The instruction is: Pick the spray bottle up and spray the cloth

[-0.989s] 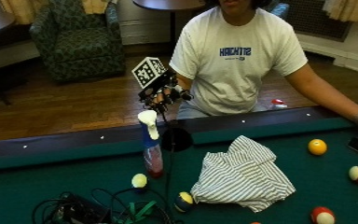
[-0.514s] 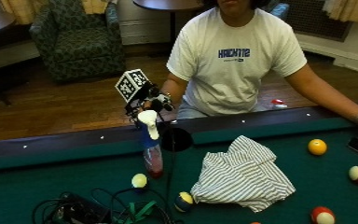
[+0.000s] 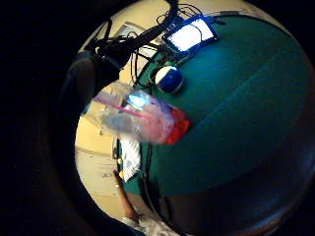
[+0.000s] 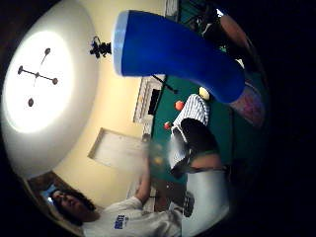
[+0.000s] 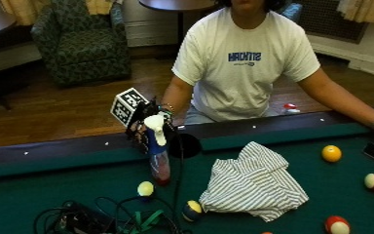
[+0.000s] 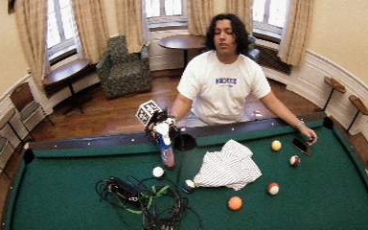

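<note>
Outside view: green-felt pool table [image 5: 290, 214] in a curtained, wood-floored room, gloved right hand [image 5: 145, 127] gripping the upright spray bottle [image 5: 157, 151] near the striped cloth [image 5: 255, 183]

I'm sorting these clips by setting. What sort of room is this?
Probably a lounge or games room, not a workshop: the work surface is a green-felted pool table with billiard balls on it, and an upholstered armchair and curtained windows stand behind the person.
</note>
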